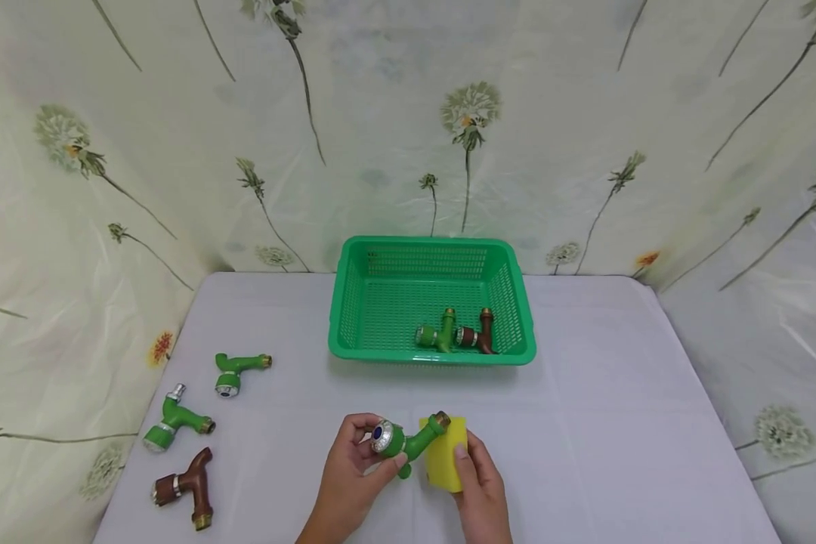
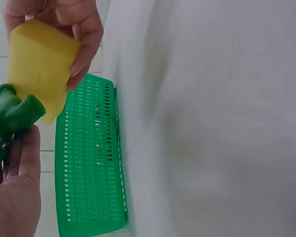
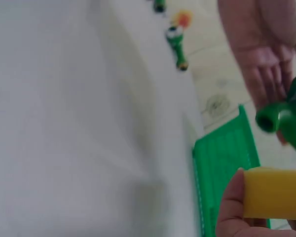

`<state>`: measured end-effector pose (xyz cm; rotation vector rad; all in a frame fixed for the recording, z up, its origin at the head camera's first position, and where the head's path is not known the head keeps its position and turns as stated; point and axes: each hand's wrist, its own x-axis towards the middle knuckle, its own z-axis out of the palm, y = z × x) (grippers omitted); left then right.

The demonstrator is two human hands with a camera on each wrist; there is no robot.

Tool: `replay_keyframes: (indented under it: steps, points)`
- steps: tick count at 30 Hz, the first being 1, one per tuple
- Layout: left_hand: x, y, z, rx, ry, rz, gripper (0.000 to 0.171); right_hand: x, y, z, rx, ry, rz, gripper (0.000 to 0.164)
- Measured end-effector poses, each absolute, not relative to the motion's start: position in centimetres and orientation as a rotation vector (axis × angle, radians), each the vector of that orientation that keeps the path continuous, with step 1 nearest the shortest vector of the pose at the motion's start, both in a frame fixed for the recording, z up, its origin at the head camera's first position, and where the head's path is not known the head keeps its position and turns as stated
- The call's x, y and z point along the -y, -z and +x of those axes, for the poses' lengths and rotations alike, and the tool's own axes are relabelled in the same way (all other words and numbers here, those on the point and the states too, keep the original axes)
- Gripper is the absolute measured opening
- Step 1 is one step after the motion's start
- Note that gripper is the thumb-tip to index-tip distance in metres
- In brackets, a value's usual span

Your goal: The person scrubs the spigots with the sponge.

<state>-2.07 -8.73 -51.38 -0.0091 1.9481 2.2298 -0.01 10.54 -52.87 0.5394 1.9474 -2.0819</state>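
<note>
In the head view my left hand [image 1: 355,470] grips a green tap [image 1: 408,446] by its round knob end, thumb across the body. The tap's brass threaded end points up and right, overlapping a yellow sponge [image 1: 442,461]. My right hand [image 1: 479,483] holds that sponge, thumb on its near face and fingers behind it. In the left wrist view the sponge [image 2: 42,64] is right behind the tap's green body [image 2: 15,116]. The right wrist view shows the sponge [image 3: 276,193] below the tap's spout opening [image 3: 269,121].
A green plastic basket [image 1: 431,358] stands at the table's back, with a green tap [image 1: 442,332] and a brown tap [image 1: 479,334] inside. To the left lie two green taps [image 1: 234,372] and a brown tap [image 1: 189,485]. Flowered sheeting [image 1: 381,113] surrounds the white table [image 1: 598,423].
</note>
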Motion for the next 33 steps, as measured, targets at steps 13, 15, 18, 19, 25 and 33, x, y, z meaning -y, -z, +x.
replay_keyframes:
  steps: [13, 15, 18, 19, 25, 33]
  points:
    - [9.5, 51.4, -2.8, -1.87, -2.387, -0.133, 0.058, -8.5, 53.3, 1.5, -2.236, 1.901, 0.267, 0.035]
    - [9.5, 51.4, -2.8, -1.857, -2.371, -0.147, 0.059, -8.8, 53.3, 1.4, -2.284, 1.913, 0.263, 0.031]
    - [9.5, 51.5, -2.9, -1.848, -2.345, -0.147, 0.059, -9.3, 53.5, 1.3, -2.42, 1.88, 0.143, 0.026]
    - [9.5, 51.6, -3.0, -1.855, -2.332, -0.141, 0.058, -9.4, 53.6, 1.4, -2.455, 1.869, 0.072, 0.025]
    - [10.0, 51.4, -3.3, -1.859, -2.253, -0.119, 0.057, -10.2, 54.3, 1.8, -2.542, 1.735, -0.249, 0.021]
    - [10.2, 51.0, -4.2, -1.888, -2.251, -0.13, 0.059, -10.8, 54.2, 1.4, -2.513, 1.794, 0.083, 0.025]
